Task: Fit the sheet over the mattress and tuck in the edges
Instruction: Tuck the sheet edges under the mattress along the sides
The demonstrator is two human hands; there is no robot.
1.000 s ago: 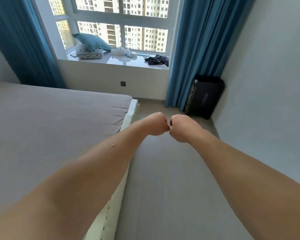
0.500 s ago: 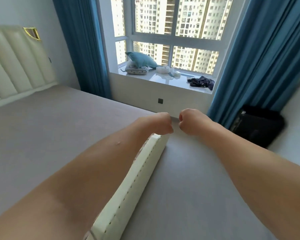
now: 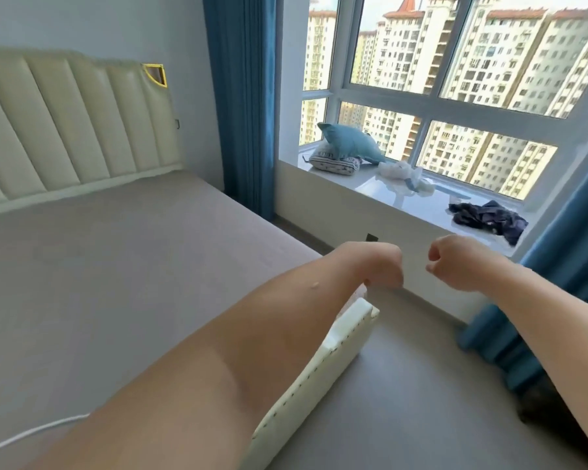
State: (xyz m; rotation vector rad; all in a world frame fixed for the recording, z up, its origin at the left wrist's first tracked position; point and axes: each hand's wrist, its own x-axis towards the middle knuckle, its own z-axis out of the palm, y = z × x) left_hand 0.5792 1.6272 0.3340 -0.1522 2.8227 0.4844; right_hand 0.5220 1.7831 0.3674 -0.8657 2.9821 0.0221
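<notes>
Mattress (image 3: 123,266): taken as the reference for all positions below. It fills the left and centre of the view, and a grey sheet (image 3: 82,300) lies flat and smooth over its whole visible top surface.

Headboard (image 3: 65,127): cream, padded in vertical channels, standing at the far end of the mattress.

Window (image 3: 455,79): beyond the far right side of the mattress, with a white sill (image 3: 404,195) below it.

Curtain (image 3: 245,103): blue, hanging between the headboard end of the mattress and the window.

Bed frame rail (image 3: 319,371): cream, stitched, running along the right edge of the mattress; its corner is exposed just below the left hand.

Items on the sill, across from the mattress: a blue cushion (image 3: 350,144) on top of a striped one, and a dark crumpled cloth (image 3: 489,220) further right.

Left hand (image 3: 381,266): curled into a fist above the near right corner of the mattress. A grip on the sheet cannot be confirmed; the fingers face away.

Right hand (image 3: 455,262): also curled into a fist, out past the mattress edge. The two hands are apart, close to each other, not touching
</notes>
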